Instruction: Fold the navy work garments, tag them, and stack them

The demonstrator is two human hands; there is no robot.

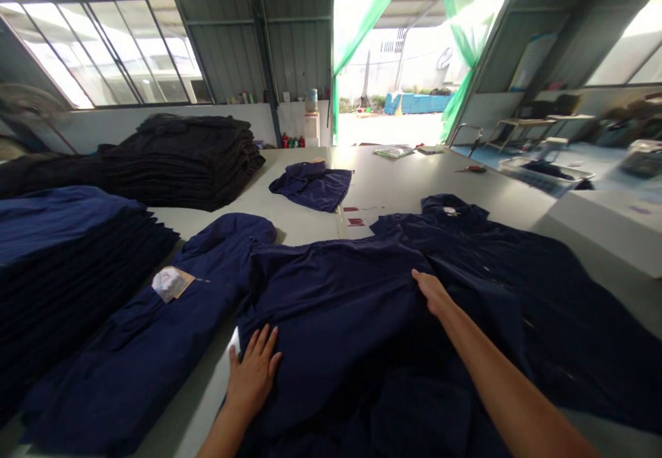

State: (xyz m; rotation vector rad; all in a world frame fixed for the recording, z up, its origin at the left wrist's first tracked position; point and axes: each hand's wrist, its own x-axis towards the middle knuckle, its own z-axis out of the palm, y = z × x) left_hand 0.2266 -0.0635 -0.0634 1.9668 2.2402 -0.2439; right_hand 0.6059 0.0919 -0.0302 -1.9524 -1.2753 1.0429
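Note:
A navy garment [331, 306] lies spread on the table in front of me, its lower folds in dark shadow. My left hand [253, 368] rests flat on its left edge with the fingers spread. At the garment's right side, my right hand [430, 291] is closed on the fabric, thumb and fingers pinching it. Beyond that hand, a navy jacket [496, 272] with a collar and front fasteners lies opened out, partly overlapped by the garment. To the left is a folded navy jacket [170, 334] with a white and brown tag [170, 283] on it.
Tall stacks of navy clothes [67, 272] and black clothes [191, 158] stand at the left. A small navy piece [313, 185] lies farther back on the pale table [398, 175]. Scissors [473, 168] lie near its far right. A white box [615, 223] stands at right.

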